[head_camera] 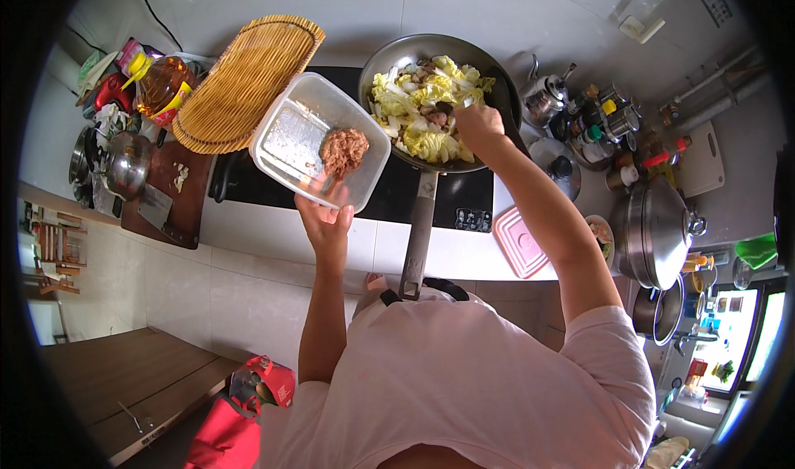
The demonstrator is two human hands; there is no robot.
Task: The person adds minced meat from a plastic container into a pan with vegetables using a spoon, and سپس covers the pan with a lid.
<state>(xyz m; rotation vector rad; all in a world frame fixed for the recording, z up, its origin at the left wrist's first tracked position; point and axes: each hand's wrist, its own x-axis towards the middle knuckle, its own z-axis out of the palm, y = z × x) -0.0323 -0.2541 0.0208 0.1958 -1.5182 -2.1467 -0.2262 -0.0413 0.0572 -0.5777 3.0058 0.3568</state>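
My left hand (326, 211) grips the near edge of a tilted translucent plastic container (282, 152), with a lump of raw minced meat (345, 152) in its right part. Over the right side of a deep frying pan (397, 49), my right hand (478, 127) is closed around something dark, mostly hidden, that reaches into the food. Chopped napa cabbage (431, 143) and pieces of meat (437, 118) lie in the pan. The pan's long handle (419, 239) points towards my body.
A bamboo mat (248, 84) lies left of the pan, beside an oil bottle (163, 87). A cleaver (154, 205) rests on a brown cutting board (186, 202). On the right are a pink lid (522, 242), a glass lid (559, 164), a kettle (544, 99), seasoning bottles and a large steamer (658, 233).
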